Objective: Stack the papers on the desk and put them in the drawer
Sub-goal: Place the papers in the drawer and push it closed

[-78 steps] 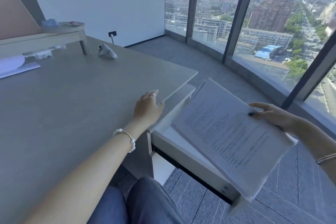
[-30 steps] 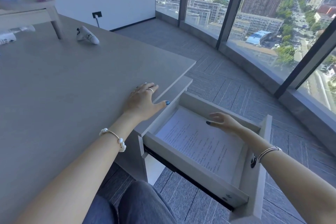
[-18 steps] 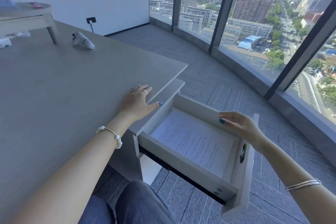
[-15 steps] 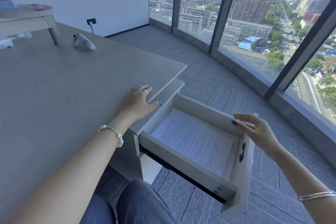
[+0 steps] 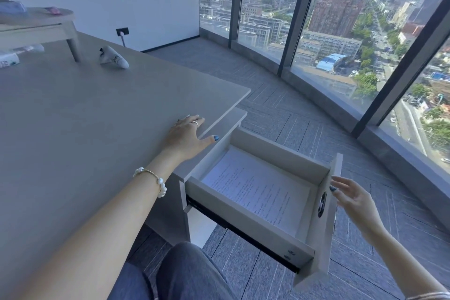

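The stack of printed papers [image 5: 258,190] lies flat on the bottom of the pulled-out grey drawer [image 5: 246,220], which juts from under the desk's right end. My left hand [image 5: 187,137] rests palm down on the desk top [image 5: 85,134] near its right edge, fingers spread, holding nothing. My right hand [image 5: 351,198] hovers just outside the drawer's front panel [image 5: 327,221], fingers apart and empty, close to the panel's upper edge and its dark handle hole.
A small white object [image 5: 112,57] lies at the back of the desk beside a low riser shelf [image 5: 36,25]. Floor-to-ceiling windows [image 5: 341,39] curve around the right side. My knee in blue jeans [image 5: 187,273] sits below the drawer.
My right hand laid the papers in the drawer, let go, and drew back out to the outer side of the front panel. My left hand stayed on the desk.
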A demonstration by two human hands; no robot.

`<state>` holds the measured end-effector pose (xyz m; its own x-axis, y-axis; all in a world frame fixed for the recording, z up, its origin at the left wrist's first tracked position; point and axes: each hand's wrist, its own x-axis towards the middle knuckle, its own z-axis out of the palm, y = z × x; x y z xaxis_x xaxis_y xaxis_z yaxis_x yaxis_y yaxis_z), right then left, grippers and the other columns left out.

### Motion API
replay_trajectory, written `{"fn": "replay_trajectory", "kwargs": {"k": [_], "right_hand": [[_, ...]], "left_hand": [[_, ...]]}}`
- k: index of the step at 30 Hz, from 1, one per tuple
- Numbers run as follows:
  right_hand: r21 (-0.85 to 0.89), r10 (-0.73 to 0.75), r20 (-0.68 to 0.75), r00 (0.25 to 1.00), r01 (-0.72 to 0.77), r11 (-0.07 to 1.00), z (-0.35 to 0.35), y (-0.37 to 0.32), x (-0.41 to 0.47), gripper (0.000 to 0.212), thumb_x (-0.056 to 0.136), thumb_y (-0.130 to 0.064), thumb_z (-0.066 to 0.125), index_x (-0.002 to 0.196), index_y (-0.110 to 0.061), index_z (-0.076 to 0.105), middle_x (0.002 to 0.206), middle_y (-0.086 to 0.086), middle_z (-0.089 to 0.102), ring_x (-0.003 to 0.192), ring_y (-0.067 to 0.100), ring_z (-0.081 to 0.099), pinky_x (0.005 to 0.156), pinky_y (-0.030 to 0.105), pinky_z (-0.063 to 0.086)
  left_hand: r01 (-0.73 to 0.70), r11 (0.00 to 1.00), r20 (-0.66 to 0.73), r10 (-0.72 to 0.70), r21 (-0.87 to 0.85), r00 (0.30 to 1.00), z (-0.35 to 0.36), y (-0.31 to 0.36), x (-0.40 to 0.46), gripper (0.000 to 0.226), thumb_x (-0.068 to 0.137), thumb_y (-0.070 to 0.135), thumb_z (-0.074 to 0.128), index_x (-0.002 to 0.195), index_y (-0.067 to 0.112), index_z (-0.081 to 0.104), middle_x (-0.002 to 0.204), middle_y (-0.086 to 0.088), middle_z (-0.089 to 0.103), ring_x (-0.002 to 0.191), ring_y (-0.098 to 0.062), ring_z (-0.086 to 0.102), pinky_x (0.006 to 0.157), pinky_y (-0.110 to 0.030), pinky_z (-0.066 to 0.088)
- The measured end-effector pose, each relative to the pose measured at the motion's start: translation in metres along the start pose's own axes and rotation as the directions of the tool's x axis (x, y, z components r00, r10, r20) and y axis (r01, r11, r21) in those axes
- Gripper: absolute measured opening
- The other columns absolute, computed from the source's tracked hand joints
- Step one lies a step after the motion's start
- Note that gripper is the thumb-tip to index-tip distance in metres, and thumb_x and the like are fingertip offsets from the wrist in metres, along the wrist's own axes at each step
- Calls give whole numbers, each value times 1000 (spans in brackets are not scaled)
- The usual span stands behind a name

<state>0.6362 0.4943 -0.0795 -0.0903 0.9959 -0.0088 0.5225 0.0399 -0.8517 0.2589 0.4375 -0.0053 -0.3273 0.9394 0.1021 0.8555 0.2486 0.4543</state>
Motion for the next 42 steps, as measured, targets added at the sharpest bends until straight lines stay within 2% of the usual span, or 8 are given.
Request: {"fn": "replay_trajectory", "kwargs": {"k": [4, 10, 13, 17, 24, 29, 32, 42], "right_hand": [[22, 5, -9, 1000, -5, 1000, 10, 0, 4, 44, 87, -5, 56, 122, -30, 52, 133, 3, 57, 123, 26, 52, 101, 46, 43], [46, 12, 6, 1000, -12, 999, 42, -16, 16, 68, 81, 6, 62, 137, -24, 36, 148, 8, 35, 125, 28, 50, 72, 24, 47], [93, 52, 45, 998, -56, 994, 63, -26, 24, 68, 82, 1, 63, 138, -24, 34, 146, 14, 37, 123, 28, 51, 83, 36, 51], [131, 42, 91, 995, -54, 990, 90, -39, 33, 65, 80, -5, 67, 134, -25, 38, 133, 16, 54, 120, 24, 54, 100, 47, 46], [163, 29, 105, 994, -46, 986, 135, -65, 47, 61, 79, -3, 68, 131, -21, 41, 129, 14, 57, 117, 20, 55, 100, 42, 47], [189, 26, 120, 992, -49, 981, 161, -77, 57, 60, 82, 0, 63, 133, -20, 39, 132, 14, 54, 122, 21, 53, 90, 30, 46], [196, 16, 128, 992, -41, 980, 177, -84, 62, 56, 83, -1, 61, 131, -20, 40, 130, 10, 57, 113, 15, 54, 87, 29, 46], [296, 38, 239, 970, -110, 949, 223, -101, 82, 49, 85, 0, 41, 123, -30, 35, 126, 4, 62, 108, 23, 62, 95, 49, 49]], "left_hand": [[1, 1000, -9, -1, -8, 1000, 1, -2, 2, 74, 84, 54, 53, 143, 15, 34, 156, 2, 27, 146, -16, 15, 118, -33, 14], [-3, 1000, -8, 3, -18, 1000, 1, -2, 3, 75, 83, 54, 56, 143, 15, 34, 156, 2, 27, 146, -16, 16, 118, -33, 15], [4, 999, -11, -4, -45, 1000, 1, -4, 4, 75, 82, 53, 57, 143, 15, 36, 155, 2, 29, 146, -15, 16, 118, -33, 16], [4, 998, -14, -5, -67, 1000, 0, -3, 3, 73, 83, 52, 56, 142, 15, 36, 155, 3, 29, 146, -14, 16, 118, -32, 16], [10, 996, -14, -11, -87, 1000, 1, -5, 5, 72, 83, 52, 56, 142, 15, 37, 155, 3, 30, 145, -14, 18, 117, -31, 16], [11, 995, -17, -12, -99, 1000, 2, -6, 7, 72, 82, 52, 57, 141, 14, 38, 154, 2, 31, 145, -15, 18, 118, -32, 16], [9, 995, -22, -11, -100, 1000, 4, -6, 8, 72, 82, 52, 57, 141, 13, 39, 154, 0, 32, 145, -16, 19, 117, -31, 16], [-7, 997, -17, 5, -78, 1000, 2, -8, 8, 73, 83, 53, 55, 142, 13, 38, 154, 0, 31, 144, -16, 20, 116, -30, 16]]}}
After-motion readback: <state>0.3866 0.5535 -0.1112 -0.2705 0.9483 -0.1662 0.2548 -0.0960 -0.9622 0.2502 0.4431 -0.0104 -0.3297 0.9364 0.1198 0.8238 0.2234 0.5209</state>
